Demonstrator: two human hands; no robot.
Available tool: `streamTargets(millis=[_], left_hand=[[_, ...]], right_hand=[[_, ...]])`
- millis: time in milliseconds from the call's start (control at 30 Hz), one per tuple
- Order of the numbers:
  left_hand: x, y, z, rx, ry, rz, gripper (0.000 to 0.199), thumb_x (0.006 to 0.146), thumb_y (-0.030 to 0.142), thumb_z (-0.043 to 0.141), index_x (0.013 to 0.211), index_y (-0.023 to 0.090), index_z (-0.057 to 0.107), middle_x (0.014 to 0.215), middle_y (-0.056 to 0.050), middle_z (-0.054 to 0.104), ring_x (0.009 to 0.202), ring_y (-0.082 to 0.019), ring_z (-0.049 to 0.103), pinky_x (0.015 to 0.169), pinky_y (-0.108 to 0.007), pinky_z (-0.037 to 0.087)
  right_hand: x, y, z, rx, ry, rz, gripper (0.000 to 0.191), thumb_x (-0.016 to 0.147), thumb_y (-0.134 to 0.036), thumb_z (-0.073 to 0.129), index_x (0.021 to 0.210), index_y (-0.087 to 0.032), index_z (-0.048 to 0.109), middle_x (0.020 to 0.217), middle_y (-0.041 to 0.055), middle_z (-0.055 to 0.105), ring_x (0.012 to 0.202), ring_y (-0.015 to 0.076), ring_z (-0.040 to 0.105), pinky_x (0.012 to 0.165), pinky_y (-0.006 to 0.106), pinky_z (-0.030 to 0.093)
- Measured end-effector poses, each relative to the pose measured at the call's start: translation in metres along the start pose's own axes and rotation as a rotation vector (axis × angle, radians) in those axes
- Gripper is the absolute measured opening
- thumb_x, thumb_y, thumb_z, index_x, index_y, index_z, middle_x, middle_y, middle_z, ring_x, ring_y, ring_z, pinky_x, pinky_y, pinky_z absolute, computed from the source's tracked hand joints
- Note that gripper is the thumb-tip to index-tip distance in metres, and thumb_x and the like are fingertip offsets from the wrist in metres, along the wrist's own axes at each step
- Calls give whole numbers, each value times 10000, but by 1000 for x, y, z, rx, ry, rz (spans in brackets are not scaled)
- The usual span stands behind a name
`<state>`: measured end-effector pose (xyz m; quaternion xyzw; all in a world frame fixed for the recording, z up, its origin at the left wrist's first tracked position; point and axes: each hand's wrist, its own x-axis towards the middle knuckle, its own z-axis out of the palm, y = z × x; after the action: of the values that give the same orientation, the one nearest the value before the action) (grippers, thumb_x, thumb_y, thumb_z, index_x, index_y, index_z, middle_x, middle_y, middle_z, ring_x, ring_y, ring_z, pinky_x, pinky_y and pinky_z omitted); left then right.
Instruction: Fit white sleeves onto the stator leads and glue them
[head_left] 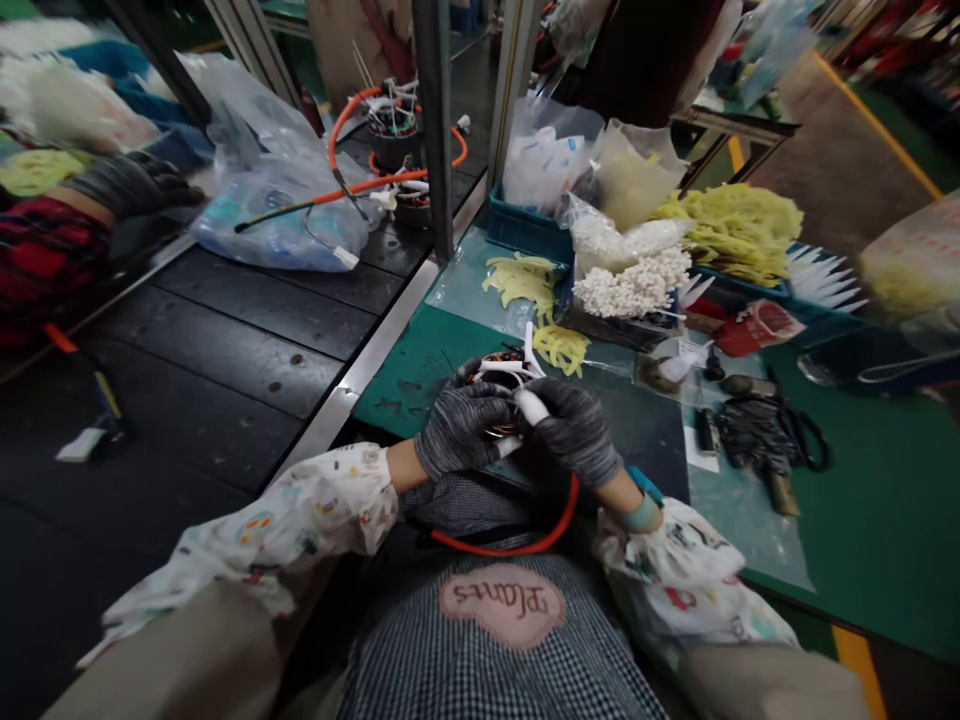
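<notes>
Head-camera view: a small wound coil part (504, 372) with white leads is being held just above the near edge of a green worktable (862, 520), gripped between two grey-gloved hands. Closing around its left side is the left hand (459, 428), while the right hand (576, 430) is pinching a white sleeve (531, 406) at its front. An orange cable (517, 545) is looping down toward the checked apron. Behind, yellow strips (525, 282) and a tray of white pieces (634, 285) are lying.
</notes>
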<state>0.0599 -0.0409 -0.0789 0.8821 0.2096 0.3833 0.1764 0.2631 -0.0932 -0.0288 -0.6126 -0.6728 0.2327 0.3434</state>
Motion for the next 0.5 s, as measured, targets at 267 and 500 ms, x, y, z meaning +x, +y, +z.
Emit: streamTargets(millis=[267, 500], left_hand=[[-1, -3, 0, 29, -47, -45, 210, 944, 402, 827, 1108, 270, 834, 1136, -25, 876, 1119, -254, 829, 1422, -576, 324], [2, 0, -4, 25, -102, -71, 162, 948, 414, 833, 1022, 270, 837, 1139, -24, 877, 1156, -252, 826, 1411, -584, 348]], right_hand=[[-1, 6, -17, 352, -105, 7, 142, 922, -352, 799, 995, -250, 867, 991, 43, 885, 888, 221, 811, 869, 388, 670], [2, 9, -13, 292, -12, 24, 156, 883, -313, 730, 962, -236, 841, 949, 49, 879, 852, 221, 811, 800, 375, 670]])
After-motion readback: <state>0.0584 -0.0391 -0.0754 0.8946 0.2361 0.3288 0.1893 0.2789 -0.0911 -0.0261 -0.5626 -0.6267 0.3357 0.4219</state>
